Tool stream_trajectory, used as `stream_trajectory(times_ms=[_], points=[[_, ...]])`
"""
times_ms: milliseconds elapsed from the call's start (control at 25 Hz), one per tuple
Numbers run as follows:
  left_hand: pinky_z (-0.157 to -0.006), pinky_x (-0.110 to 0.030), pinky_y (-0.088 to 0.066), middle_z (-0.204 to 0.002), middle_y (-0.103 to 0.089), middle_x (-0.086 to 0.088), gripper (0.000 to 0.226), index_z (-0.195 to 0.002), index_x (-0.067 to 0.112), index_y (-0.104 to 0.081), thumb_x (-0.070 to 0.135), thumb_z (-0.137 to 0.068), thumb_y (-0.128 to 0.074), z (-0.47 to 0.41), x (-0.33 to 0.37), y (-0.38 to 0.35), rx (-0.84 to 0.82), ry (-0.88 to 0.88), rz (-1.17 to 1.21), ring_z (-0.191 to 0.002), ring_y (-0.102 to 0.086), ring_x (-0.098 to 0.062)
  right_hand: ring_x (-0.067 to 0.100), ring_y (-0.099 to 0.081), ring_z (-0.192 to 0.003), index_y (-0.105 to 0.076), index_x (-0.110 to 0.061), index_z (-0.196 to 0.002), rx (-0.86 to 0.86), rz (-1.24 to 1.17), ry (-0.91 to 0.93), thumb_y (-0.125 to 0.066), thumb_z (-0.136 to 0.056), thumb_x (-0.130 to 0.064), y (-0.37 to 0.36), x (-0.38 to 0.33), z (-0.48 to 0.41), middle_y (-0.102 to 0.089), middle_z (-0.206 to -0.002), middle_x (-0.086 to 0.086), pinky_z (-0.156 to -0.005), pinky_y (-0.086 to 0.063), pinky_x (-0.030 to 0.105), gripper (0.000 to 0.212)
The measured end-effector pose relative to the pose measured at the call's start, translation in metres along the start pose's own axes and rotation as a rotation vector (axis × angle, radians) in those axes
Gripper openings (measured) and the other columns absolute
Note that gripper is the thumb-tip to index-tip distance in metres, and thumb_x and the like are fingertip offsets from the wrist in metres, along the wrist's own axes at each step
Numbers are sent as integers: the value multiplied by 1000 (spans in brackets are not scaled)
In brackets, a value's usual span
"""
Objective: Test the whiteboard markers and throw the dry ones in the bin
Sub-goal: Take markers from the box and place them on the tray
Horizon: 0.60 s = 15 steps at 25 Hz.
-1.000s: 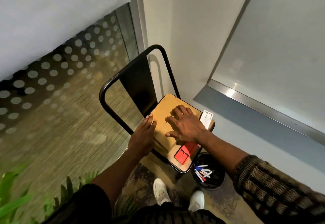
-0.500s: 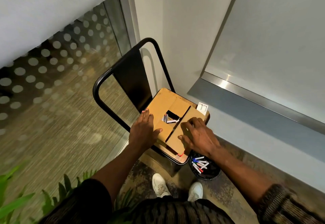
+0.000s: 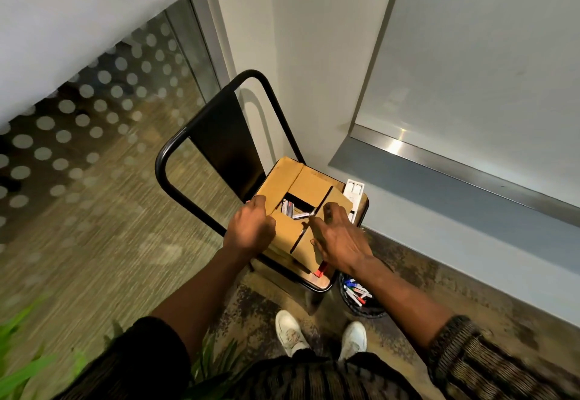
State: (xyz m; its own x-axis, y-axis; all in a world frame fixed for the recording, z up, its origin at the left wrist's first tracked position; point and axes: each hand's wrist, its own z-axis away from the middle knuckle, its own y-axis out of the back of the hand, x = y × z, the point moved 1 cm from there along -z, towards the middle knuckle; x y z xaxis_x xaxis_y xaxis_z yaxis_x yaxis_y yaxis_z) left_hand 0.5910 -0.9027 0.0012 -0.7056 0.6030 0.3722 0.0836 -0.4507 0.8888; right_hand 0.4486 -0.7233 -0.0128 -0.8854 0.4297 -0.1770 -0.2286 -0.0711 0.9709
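**A:** What are the biggest things here?

**B:** One whiteboard (image 3: 470,54) fills the upper right, with one metal ledge (image 3: 439,156) along its foot. One glass wall (image 3: 94,101) printed with pale dots takes the left.

**A:** And in the corner between them?

**B:** One black chair (image 3: 163,161). One cardboard box (image 3: 314,184) sits on its seat and covers most of it. One black bin (image 3: 364,313) stands on the floor just right of the chair.

**A:** The hands?

**B:** There are two, both at the box. The left hand (image 3: 251,230) has its fingers curled over the box's left edge and grips it. The right hand (image 3: 339,242) lies with spread fingers on the right flap, and I cannot tell whether it pinches anything.

**A:** Where are the markers?

**B:** In two lots. The markers in the box (image 3: 296,213) show through the dark gap between the flaps. The flaps and both hands hide the rest, so I cannot count them. The markers in the bin (image 3: 354,293) lie in a heap, too small and tangled to count. The right forearm crosses above the bin's far rim.

**A:** Anything smaller?

**B:** Two white shoes (image 3: 290,333) stand below the chair. One white flat pack (image 3: 354,190) lies on the seat beside the box, and one red thing (image 3: 322,271) pokes out under the box's near corner. Green leaves (image 3: 18,368) show at the lower left.
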Motion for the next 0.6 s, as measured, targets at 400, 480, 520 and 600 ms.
stream_trajectory(times_ms=[400,480,520,600], points=[[-87,-45,-64,-160,-43,-18,85,-165,5,-24,-3,-93,-69,-19,-15,19,236,-18,-221,-111,-68,-32,34,-54,-117,-56,-18,-135,5,-10,-5,-75,-89,-35,-6,-1,1,-47,-137,19,-65,-63,38,53],[-108,-47,-56,-164,-38,-21,79,-165,0,-23,5,-98,-65,-23,-16,13,256,-42,-337,-135,-56,-35,34,-53,-117,-55,-17,-136,2,-11,-6,-76,-89,-33,-6,-1,1,-47,-136,19,-65,-63,39,54],[-116,-48,-50,-167,-34,-24,77,-165,-1,-22,10,-101,-64,-25,-17,9,245,-25,-390,-145,-48,-37,34,-53,-116,-55,-17,-136,5,-11,-7,-76,-89,-32,-6,-1,1,-47,-136,19,-65,-63,39,54],[-124,-53,-41,-170,-29,-29,69,-161,-3,-31,21,-105,-62,-29,-20,3,219,-8,-444,-155,-36,-42,34,-52,-116,-54,-18,-137,6,-13,-13,-75,-89,-31,-7,-3,1,-46,-137,19,-64,-63,40,54]])
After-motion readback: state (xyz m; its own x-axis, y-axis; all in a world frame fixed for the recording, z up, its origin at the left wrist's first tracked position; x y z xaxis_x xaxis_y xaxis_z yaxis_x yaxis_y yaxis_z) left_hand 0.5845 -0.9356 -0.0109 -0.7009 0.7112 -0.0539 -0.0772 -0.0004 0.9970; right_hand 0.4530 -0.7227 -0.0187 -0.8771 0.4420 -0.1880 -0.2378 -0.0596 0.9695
